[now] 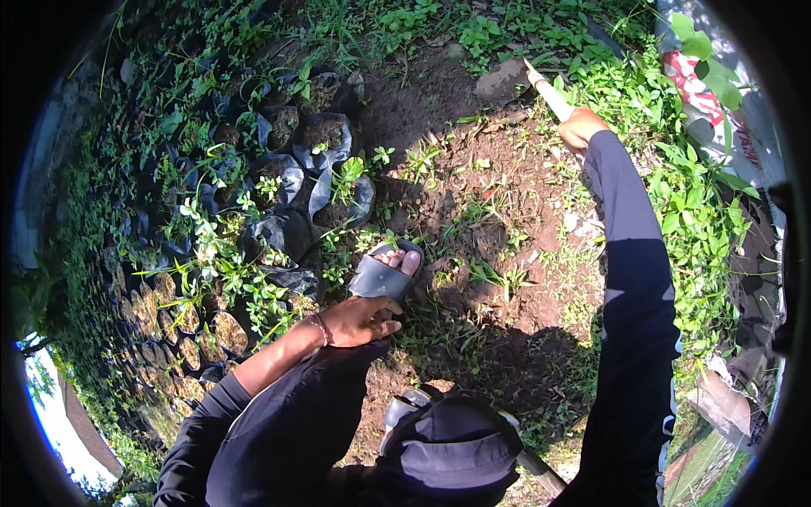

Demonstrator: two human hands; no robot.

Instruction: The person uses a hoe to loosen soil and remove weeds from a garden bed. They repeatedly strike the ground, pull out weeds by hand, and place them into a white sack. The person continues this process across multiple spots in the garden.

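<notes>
My right hand (580,130) is stretched forward and closed around a pale, pointed stick (552,95), which looks wooden. Its narrow tip lies over the edge of a brown stone or clod (504,82) on the soil. My left hand (358,323) rests over my bent knee, fingers loosely curled and thumb apart, with nothing visible in it. Just beyond that hand is my foot in a dark grey slide sandal (380,277). Bare soil (456,158) with small weeds and dry leaves lies between the two hands.
Black plastic nursery bags (323,139) with soil and seedlings crowd the left side. Several husk-filled bags (229,333) stand lower left. Leafy weeds (690,190) and a white printed sack (747,127) line the right. A long handle (542,472) lies beside my lower knee.
</notes>
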